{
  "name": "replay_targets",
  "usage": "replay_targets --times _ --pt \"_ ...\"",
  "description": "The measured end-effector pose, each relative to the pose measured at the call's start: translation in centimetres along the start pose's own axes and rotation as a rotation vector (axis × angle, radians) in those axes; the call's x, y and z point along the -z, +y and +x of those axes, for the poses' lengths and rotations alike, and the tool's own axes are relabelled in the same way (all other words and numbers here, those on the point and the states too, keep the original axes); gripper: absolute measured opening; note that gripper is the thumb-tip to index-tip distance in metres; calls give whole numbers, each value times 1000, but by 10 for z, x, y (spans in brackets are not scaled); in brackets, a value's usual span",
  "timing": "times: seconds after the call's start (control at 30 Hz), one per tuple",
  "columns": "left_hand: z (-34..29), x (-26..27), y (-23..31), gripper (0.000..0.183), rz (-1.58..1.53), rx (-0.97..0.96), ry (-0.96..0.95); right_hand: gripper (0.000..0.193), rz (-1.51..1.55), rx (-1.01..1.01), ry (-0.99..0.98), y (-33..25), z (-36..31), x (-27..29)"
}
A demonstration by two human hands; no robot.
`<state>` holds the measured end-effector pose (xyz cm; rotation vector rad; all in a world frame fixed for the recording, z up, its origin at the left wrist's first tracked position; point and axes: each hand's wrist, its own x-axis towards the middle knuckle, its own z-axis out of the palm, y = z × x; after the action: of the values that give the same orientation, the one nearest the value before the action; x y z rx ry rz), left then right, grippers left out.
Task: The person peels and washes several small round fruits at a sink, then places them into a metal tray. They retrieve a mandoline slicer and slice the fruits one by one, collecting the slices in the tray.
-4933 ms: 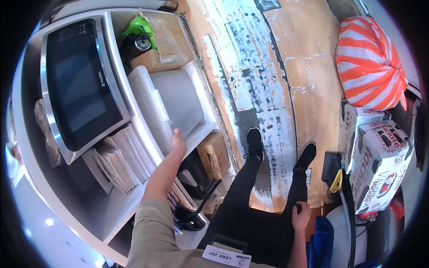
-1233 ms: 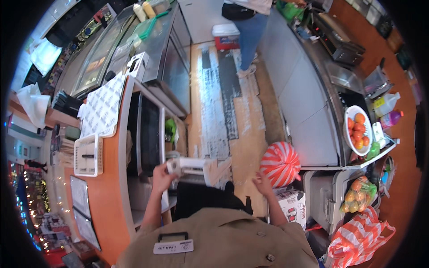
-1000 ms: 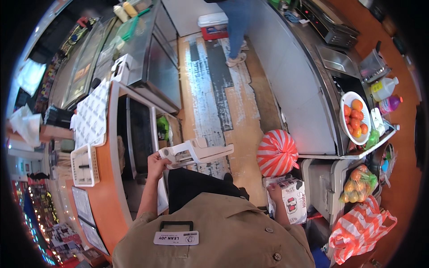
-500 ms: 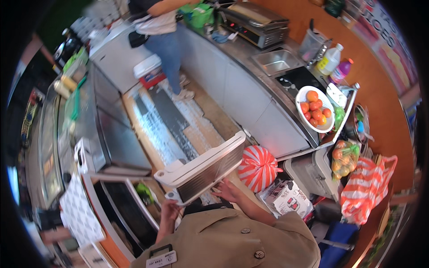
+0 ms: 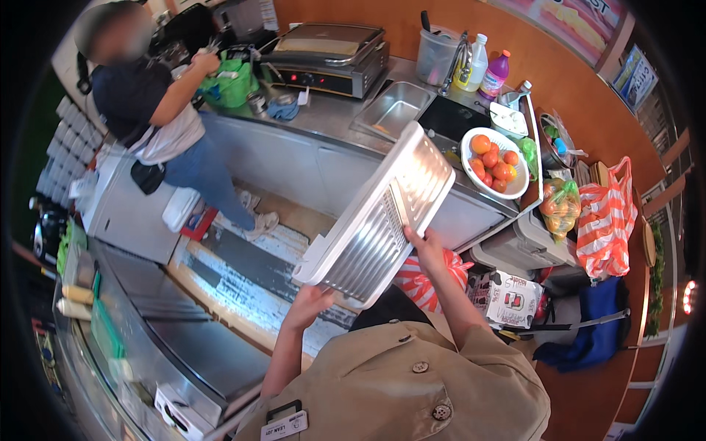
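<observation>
A large mandoline slicer (image 5: pixel 368 242) with a white frame, a ridged metal plate and a slanted blade is held up in front of my body. It tilts, with its far end up and to the right. My left hand (image 5: pixel 310 303) grips its lower left end. On the lower right edge, my right hand (image 5: pixel 426 252) is closed with the thumb against the plate side; some fingers are hidden behind it. Past the slicer's far end sits a white basket (image 5: pixel 517 189) of tomatoes (image 5: pixel 489 158) on the counter corner.
A person (image 5: pixel 158 95) stands at the far left counter near a green bag (image 5: pixel 229 84). A contact grill (image 5: pixel 323 59), a sink (image 5: pixel 397 110) and bottles (image 5: pixel 494 73) line the counter. Striped bags (image 5: pixel 607 220) and a printed carton (image 5: pixel 507 300) stand at right. A glass-fronted counter runs along the left.
The slicer has been raised and turned, so its ridged face shows more. Both hands moved with it, up and to the right. My view has swung toward the right-hand counter.
</observation>
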<state>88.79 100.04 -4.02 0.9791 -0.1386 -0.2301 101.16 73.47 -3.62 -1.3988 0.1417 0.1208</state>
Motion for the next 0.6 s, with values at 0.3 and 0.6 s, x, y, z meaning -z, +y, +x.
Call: replay_targets --times 0.3,0.6 --pt "269 22 11 48 -100 332 230 48 -332 7 94 -90 232 -5" --pt "453 56 28 48 -67 415 287 50 -280 -124 283 -86 404 8"
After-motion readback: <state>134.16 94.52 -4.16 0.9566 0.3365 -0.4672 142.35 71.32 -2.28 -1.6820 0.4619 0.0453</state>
